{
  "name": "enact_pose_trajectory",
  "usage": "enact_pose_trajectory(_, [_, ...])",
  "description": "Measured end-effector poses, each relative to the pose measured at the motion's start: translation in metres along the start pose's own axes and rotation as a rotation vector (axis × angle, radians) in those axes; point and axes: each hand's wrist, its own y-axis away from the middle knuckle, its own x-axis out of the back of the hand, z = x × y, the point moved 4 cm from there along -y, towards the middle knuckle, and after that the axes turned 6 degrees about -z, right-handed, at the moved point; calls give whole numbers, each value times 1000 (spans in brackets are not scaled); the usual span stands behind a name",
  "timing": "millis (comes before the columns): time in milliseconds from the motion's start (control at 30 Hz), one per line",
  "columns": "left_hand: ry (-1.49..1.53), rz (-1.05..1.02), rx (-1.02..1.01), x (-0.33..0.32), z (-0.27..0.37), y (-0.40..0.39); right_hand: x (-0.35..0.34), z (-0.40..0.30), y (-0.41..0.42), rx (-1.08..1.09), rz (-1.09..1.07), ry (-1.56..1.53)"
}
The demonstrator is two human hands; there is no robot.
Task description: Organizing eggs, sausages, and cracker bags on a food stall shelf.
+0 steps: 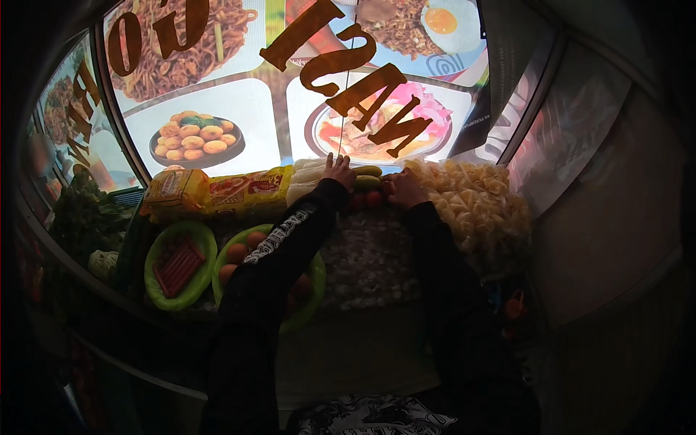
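My left hand (pixel 339 173) rests at the back of the display, its fingers spread between a white wrapped package (pixel 305 178) and some green cucumbers (pixel 368 182). On the other side of the cucumbers, my right hand (pixel 405 187) is beside the red tomatoes (pixel 373 199), its fingertips close to a reddish one; whether it grips that one cannot be told. The tomatoes lie in front of the cucumbers. To the right of my right hand is a large clear bag of pale yellow crackers or pasta (pixel 467 196).
Yellow food packets (pixel 247 189) line the window's foot. Green bowls hold red sausages (pixel 179 266) and brown eggs (pixel 237 253), partly under my left sleeve. Leafy greens (pixel 81 217) fill the left corner. A glass window with food pictures (pixel 206 119) closes off the back.
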Motion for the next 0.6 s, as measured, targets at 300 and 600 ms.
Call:
enact_pose_trajectory(300, [-64, -88, 16, -5, -1, -13, -18, 15, -8, -61, -40, 110])
enact_pose_trajectory(600, [-174, 80, 6, -15, -9, -21, 5, -6, -12, 57, 234, -178])
